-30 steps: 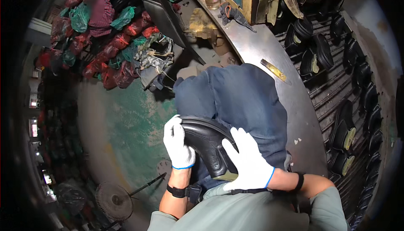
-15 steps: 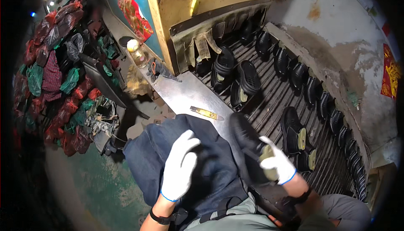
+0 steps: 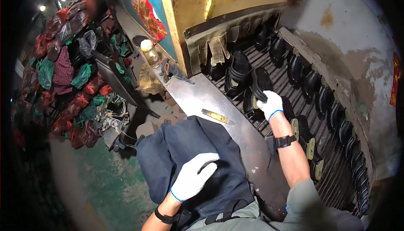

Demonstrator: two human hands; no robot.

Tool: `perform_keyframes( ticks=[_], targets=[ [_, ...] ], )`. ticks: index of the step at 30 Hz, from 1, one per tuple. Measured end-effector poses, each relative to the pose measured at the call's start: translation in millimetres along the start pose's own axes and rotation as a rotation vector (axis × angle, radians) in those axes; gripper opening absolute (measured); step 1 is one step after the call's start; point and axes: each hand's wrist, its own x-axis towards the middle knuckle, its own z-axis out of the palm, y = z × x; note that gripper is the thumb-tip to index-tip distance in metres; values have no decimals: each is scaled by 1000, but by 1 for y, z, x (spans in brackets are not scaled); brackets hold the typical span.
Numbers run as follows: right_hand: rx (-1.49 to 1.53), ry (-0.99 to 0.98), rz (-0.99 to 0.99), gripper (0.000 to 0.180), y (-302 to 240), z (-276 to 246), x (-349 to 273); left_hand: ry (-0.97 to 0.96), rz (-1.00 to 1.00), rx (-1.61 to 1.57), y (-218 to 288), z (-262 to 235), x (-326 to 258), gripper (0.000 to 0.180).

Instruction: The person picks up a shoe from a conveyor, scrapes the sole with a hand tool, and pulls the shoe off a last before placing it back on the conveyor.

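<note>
My right hand (image 3: 270,106), in a white glove, reaches out over the slatted rack and closes on the near end of a black shoe (image 3: 261,79). Its fingertips are partly hidden against the shoe. Beside that one stands another black shoe (image 3: 238,69), and nearer to me is a group of black shoes with pale green patches (image 3: 310,147). My left hand (image 3: 194,177), also gloved in white, hovers over the dark blue cloth (image 3: 185,140) on my lap. Its thumb stands apart from the fingers, and nothing is in it.
A metal ledge (image 3: 189,96) runs between my lap and the rack (image 3: 332,180), with a flat yellow tool (image 3: 217,116), a dark glove (image 3: 172,72) and a jar (image 3: 152,58) on it. Black shoes (image 3: 310,83) line the rack's right edge. Bagged bundles (image 3: 78,117) are heaped left.
My right hand has let go of the shoe it carried near my lap and moved forward to another on the rack. My left hand has dropped lower, and the view has shifted slightly.
</note>
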Motion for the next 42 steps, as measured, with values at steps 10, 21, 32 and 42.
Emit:
perform_keyframes(
  ticks=[10, 21, 32, 42],
  targets=[
    [-482, -198, -237, 80, -42, 87, -235, 395, -143, -504, -46, -19, -16, 79],
    [353, 86, 573, 29, 69, 0, 10, 395, -168, -245, -54, -114, -63, 61],
    [1197, -524, 417, 112, -81, 69, -221, 2, 16, -980, -71, -96, -51, 66],
    [462, -657, 85, 139, -165, 154, -329, 237, 419, -521, -15, -158, -32, 71]
  ],
)
